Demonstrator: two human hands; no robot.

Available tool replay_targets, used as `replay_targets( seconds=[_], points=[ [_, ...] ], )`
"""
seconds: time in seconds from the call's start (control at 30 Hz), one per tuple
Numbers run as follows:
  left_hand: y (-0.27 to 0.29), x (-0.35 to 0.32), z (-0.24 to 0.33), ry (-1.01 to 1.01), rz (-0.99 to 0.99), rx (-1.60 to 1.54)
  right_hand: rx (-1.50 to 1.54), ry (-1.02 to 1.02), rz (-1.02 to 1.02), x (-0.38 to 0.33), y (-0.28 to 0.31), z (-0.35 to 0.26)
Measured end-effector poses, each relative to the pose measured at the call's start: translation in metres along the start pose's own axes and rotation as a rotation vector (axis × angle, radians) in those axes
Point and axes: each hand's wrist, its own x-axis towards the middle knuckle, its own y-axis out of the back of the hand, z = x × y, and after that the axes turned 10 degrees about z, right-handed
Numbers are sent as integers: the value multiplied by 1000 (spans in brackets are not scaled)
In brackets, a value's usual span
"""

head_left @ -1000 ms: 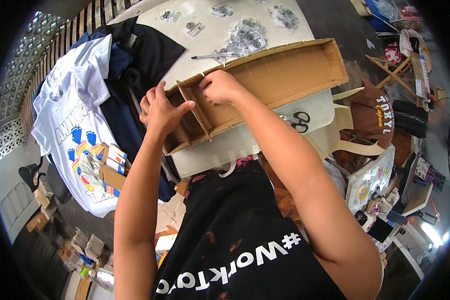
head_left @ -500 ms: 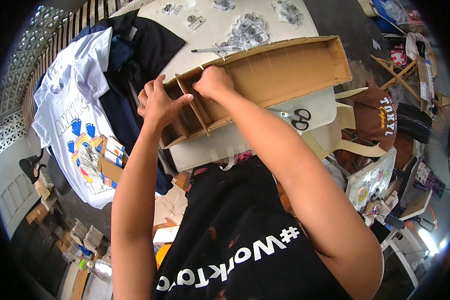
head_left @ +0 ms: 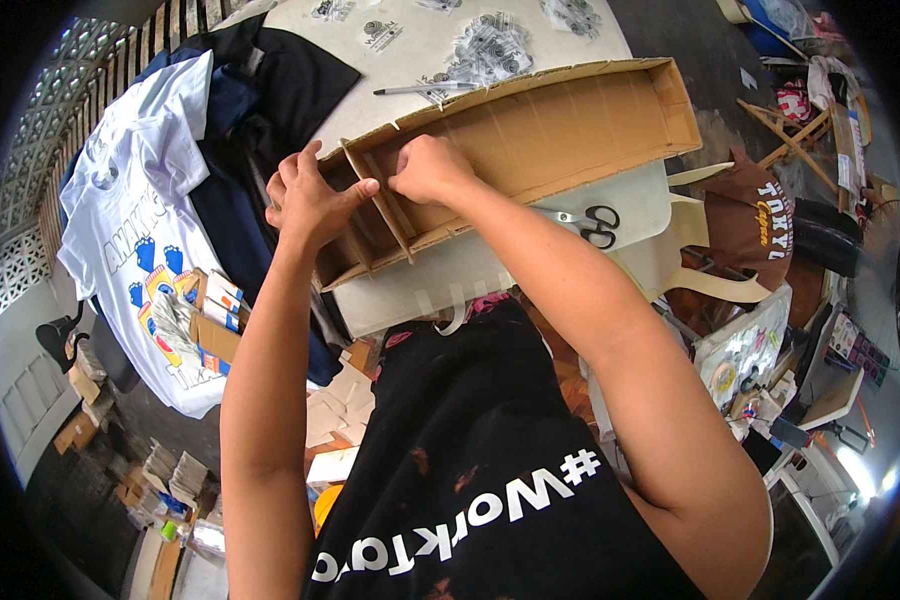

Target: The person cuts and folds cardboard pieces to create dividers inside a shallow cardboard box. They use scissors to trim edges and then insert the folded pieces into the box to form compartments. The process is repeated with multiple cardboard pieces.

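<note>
Black-handled scissors (head_left: 598,224) lie on the white table (head_left: 440,60) near a pen (head_left: 422,89); a white printed T-shirt (head_left: 135,230) hangs beside dark garments (head_left: 260,110)

top: black sleeveless shirt | marking: white print, reddish spots | arms: bare, unsleeved

A pale surface (head_left: 530,30) fills the upper middle; a lattice wall (head_left: 40,150) upper left; cluttered dark floor (head_left: 710,130) at right.
</note>
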Motion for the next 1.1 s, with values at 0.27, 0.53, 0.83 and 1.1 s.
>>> replay_targets(
  seconds=[0.27,0.53,0.83,1.1],
  points=[
    [1,1,0,-23,-17,20,102,33,115,4,-6,10],
    [-1,0,-3,-48,14,32,407,49,120,13,-47,-2],
    [-5,0,-6,-71,38,10,675,98,-13,18,-57,10],
    [-3,-2,-4,-54,38,2,165,321,-30,6,-8,16]
  ],
)
